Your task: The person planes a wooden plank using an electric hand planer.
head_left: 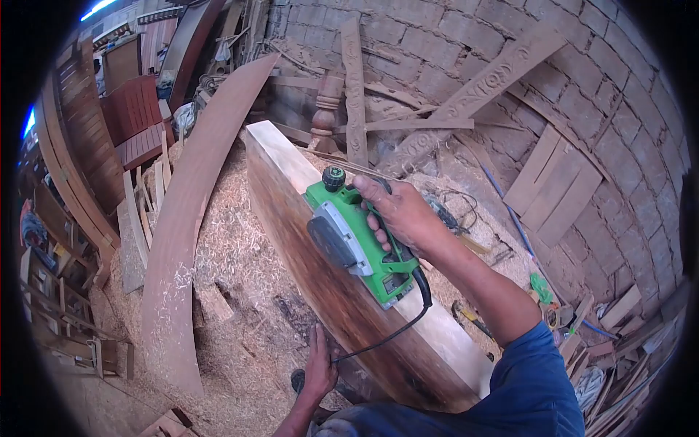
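My right hand (384, 207) is wrapped round the handle of a green electric planer (371, 247). The planer sits on the pale narrow edge of a thick wooden plank (313, 255), whose broad brown face is turned to the left. A black power cord (386, 339) loops from the planer's rear down across that face toward my left hand. Low beside the plank, my left hand (319, 368) has its fingers stretched out against the lower part of the face, with the cord passing by the thumb.
Wood shavings (237, 233) cover the floor. A long curved board (186, 211) lies to the left. Carved boards (480, 87) and a turned post (327, 109) lean by the block wall (619, 80). A red slatted bench (138, 120) stands at upper left; scrap wood lies at lower right.
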Motion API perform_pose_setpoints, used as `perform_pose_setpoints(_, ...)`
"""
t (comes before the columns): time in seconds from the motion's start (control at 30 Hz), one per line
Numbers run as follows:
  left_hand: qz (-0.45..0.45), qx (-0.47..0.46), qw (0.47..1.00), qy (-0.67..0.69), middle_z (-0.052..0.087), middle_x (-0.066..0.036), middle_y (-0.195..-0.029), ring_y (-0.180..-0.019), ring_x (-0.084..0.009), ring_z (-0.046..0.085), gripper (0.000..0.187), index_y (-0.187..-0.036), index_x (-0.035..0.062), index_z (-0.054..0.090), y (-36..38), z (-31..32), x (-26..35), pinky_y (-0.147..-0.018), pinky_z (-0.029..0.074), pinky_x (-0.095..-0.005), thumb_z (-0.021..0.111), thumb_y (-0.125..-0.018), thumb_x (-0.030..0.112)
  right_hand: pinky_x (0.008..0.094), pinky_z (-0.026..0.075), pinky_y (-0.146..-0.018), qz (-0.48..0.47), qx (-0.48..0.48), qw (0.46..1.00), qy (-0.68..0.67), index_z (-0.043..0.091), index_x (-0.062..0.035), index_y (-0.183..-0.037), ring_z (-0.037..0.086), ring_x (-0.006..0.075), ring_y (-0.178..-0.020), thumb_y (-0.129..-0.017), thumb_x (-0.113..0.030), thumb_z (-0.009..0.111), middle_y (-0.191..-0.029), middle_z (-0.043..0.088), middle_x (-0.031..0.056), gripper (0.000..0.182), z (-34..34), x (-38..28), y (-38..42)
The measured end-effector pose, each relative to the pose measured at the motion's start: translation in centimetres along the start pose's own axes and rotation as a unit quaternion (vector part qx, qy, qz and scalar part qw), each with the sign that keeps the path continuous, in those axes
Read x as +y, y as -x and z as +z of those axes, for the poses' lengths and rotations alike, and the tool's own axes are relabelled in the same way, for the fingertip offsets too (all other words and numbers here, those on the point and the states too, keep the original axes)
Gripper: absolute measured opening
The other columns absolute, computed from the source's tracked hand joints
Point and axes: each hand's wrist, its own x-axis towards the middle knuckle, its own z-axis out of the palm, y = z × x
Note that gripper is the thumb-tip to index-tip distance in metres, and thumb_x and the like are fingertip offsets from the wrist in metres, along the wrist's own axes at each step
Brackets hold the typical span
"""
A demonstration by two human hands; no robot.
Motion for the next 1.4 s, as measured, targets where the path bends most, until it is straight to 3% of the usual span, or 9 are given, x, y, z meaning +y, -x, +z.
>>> perform_pose_setpoints(0.17,0.015,0.024,0.999,0.018,0.017,-0.038,-0.176,-0.163,-0.053,0.025,0.078,-0.173,-0.0038,0.011,-2.3,-2.2,-0.7,-0.132,0.03,-0.0493,0.054,-0.115,0.024,0.0274,0.044,-0.04,0.0,-0.011,1.0,-0.002,0.06,-0.0044,-0.09,0.055,0.0095,-0.047,-0.102,-0.072,0.066,-0.066,0.058,0.0004,0.069,1.7,-1.4,-5.9)
perform_pose_setpoints(0.37,0.031,0.052,0.998,0.026,0.02,-0.039,-0.175,-0.163,-0.0526,0.024,0.077,-0.172,-0.0065,0.013,-5.1,-4.8,-1.3,-0.133,0.027,-0.0493,0.054,-0.115,0.026,0.0272,0.044,-0.04,-0.048,-0.01,0.998,-0.039,0.06,-0.0046,-0.088,0.055,0.0096,-0.047,-0.102,-0.07,0.067,-0.065,0.058,0.0004,0.067,4.2,-2.9,-12.6)
perform_pose_setpoints(0.53,0.04,0.079,0.994,0.063,0.022,-0.039,-0.175,-0.164,-0.0523,0.023,0.077,-0.172,-0.0073,0.013,-7.6,-7.1,-2.0,-0.134,0.024,-0.0505,0.053,-0.115,0.027,0.0296,0.046,-0.04,-0.026,-0.015,0.999,-0.023,0.062,-0.0014,-0.088,0.057,0.0111,-0.048,-0.104,-0.066,0.067,-0.068,0.06,0.0028,0.066,5.3,-4.5,-16.7)
perform_pose_setpoints(0.63,0.013,0.08,0.997,0.017,0.023,-0.039,-0.174,-0.164,-0.0524,0.023,0.076,-0.171,-0.0078,0.014,-9.0,-8.6,-1.6,-0.134,0.023,-0.051,0.053,-0.115,0.024,0.0305,0.047,-0.04,-0.021,-0.016,1.0,-0.015,0.063,0.0001,-0.088,0.057,0.0118,-0.049,-0.106,-0.063,0.066,-0.069,0.06,0.0041,0.066,5.9,-4.5,-19.0)
perform_pose_setpoints(0.83,-0.009,0.101,0.992,0.079,0.024,-0.039,-0.174,-0.164,-0.051,0.024,0.076,-0.171,-0.0083,0.015,-11.3,-10.4,-1.8,-0.135,0.023,-0.0491,0.055,-0.114,0.022,0.0281,0.046,-0.041,-0.047,-0.028,0.997,-0.044,0.061,-0.0033,-0.086,0.055,0.0099,-0.048,-0.102,-0.07,0.067,-0.065,0.057,0.0002,0.069,7.3,-4.7,-23.1)
perform_pose_setpoints(1.17,0.035,0.167,0.982,0.075,0.029,-0.032,-0.175,-0.152,-0.0441,0.047,0.078,-0.174,-0.0015,0.012,-13.1,-10.8,-2.1,-0.125,0.041,-0.0466,0.057,-0.112,0.011,0.0301,0.048,-0.043,-0.047,-0.004,0.997,-0.054,0.063,-0.0011,-0.082,0.056,0.0122,-0.049,-0.104,-0.066,0.067,-0.069,0.061,0.0038,0.069,9.9,-6.7,-29.9)
perform_pose_setpoints(1.27,-0.068,0.157,0.977,0.127,0.046,-0.029,-0.164,-0.133,-0.0374,0.065,0.081,-0.175,0.0008,0.01,-13.2,-11.8,0.0,-0.113,0.051,-0.044,0.058,-0.111,0.008,0.032,0.049,-0.041,-0.058,0.001,0.996,-0.065,0.063,-0.0015,-0.08,0.057,0.0135,-0.048,-0.103,-0.067,0.067,-0.068,0.062,0.0044,0.07,10.7,-7.3,-31.9)
perform_pose_setpoints(1.37,-0.074,0.152,0.965,0.198,0.064,-0.023,-0.141,-0.11,-0.0295,0.072,0.084,-0.176,0.0019,0.009,-13.2,-12.8,0.5,-0.098,0.057,-0.0398,0.06,-0.109,0.007,0.0343,0.049,-0.042,-0.071,-0.005,0.995,-0.07,0.064,0.001,-0.084,0.058,0.0163,-0.05,-0.103,-0.066,0.069,-0.07,0.062,0.0066,0.069,11.2,-7.0,-35.2)
perform_pose_setpoints(1.4,-0.071,0.163,0.963,0.205,0.07,-0.018,-0.122,-0.103,-0.0253,0.071,0.085,-0.176,0.0008,0.008,-13.4,-12.5,-0.5,-0.092,0.057,-0.0374,0.061,-0.109,0.009,0.0355,0.05,-0.043,-0.077,-0.007,0.994,-0.074,0.065,0.0034,-0.087,0.059,0.0181,-0.052,-0.103,-0.063,0.07,-0.071,0.061,0.0082,0.069,11.5,-7.2,-36.4)
